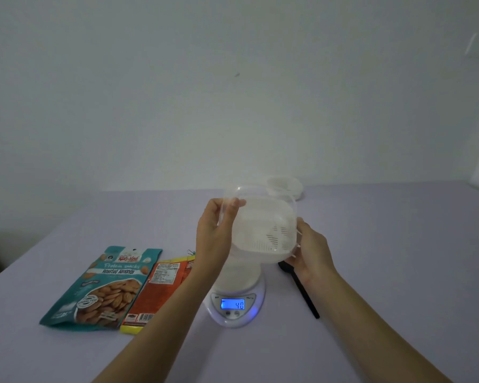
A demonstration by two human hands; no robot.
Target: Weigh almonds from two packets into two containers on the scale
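Container status: the white slotted container [263, 230] is off the table [371, 244], tilted, at the centre of the frame. It sits directly above the digital scale [235, 316] and does not touch it.

Left hand [217, 236]: it grasps the container's left side, with the thumb hooked over the rim and the fingers wrapped behind the wall.

Right hand [309, 251]: it grasps the lower right edge of the container, with the fingers curled under the base.

Scale: it stands at lower centre of the frame. The display [233, 304] is lit blue with the digits 4 and 0. A white shape sits on the platform beneath the held container, and what it is cannot be told.

Packets: the teal almond packet [103, 288], printed "Roasted Almonds", lies flat at lower left. The orange packet [161, 291] lies just beside it on the right, its edge overlapping the teal one, and the left forearm hides part of it.

Other items: the second container [285, 186] rests on the table behind the held one. The black spoon [300, 291] lies right of the scale, partly under the right hand.
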